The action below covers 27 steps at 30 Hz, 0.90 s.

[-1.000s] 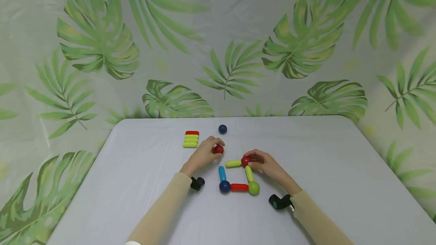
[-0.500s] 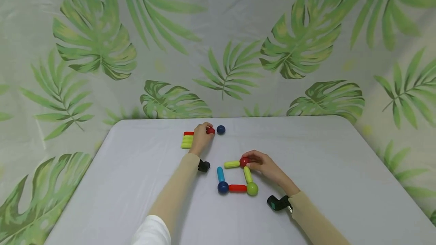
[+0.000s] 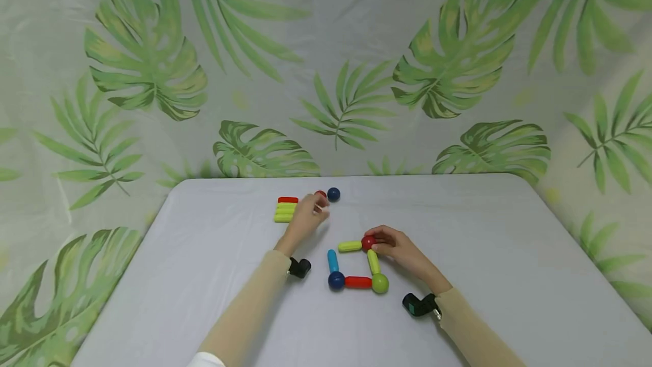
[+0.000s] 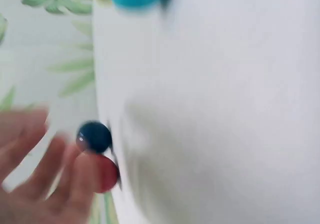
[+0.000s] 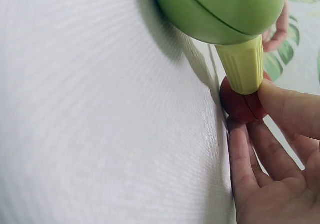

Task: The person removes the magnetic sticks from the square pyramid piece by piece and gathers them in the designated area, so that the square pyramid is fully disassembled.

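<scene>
Five balls lie on the table (image 3: 458, 231): two red, two dark blue, one green. Near the top middle of the head view, a loose red ball (image 3: 320, 194) sits touching a dark blue ball (image 3: 333, 194). The left hand (image 3: 305, 217) floats just below them, fingers spread wide, holding nothing. The right hand (image 3: 394, 244) pinches the other red ball (image 3: 368, 242), which joins two yellow-green sticks (image 3: 349, 246). A pile (image 3: 286, 209) of one red and three yellow-green sticks lies left of the left hand.
</scene>
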### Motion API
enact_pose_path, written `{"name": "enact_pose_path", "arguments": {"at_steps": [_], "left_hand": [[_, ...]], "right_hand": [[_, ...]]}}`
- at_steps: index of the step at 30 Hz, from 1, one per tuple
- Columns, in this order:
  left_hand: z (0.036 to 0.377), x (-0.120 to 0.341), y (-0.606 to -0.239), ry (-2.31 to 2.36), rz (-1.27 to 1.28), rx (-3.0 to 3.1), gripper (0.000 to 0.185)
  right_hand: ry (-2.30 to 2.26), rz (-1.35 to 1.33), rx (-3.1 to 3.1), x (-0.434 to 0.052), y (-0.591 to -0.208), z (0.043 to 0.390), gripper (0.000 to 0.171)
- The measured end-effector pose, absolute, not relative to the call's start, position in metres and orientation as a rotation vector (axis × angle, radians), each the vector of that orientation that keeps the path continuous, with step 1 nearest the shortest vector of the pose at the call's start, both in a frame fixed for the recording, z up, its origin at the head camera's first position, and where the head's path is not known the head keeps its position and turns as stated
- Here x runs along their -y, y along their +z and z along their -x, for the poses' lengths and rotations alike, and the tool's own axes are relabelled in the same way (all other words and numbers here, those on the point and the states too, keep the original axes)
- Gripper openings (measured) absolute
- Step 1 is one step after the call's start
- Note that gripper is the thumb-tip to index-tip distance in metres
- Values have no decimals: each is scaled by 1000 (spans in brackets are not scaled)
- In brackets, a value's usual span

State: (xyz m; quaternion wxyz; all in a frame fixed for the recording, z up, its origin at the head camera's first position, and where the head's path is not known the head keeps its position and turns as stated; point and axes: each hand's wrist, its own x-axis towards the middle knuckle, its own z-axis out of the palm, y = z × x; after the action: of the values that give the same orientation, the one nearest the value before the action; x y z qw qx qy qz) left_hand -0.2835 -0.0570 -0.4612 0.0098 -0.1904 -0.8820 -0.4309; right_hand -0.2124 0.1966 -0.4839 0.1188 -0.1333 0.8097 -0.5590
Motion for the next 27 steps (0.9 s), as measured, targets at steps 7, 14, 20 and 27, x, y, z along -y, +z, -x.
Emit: {"name": "enact_pose_path", "arguments": {"at_steps": [7,14,20,27], "left_hand": [[251,36,-464,-1265,1044,2999,19],[245,29,-464,-1047,957,2978,12],[245,47,-457,-1239,876,2882,12],[250,103,-456,-1254,508,2770,15]], "right_hand": [[-1653,425,-2367,-200,-483,213,30],[-1651,433,-2356,-198,-484,213,30],[-1632,378,-2380,-196,-487,213,29],[-1619,412,-2390,-195,-476,207,30]]}}
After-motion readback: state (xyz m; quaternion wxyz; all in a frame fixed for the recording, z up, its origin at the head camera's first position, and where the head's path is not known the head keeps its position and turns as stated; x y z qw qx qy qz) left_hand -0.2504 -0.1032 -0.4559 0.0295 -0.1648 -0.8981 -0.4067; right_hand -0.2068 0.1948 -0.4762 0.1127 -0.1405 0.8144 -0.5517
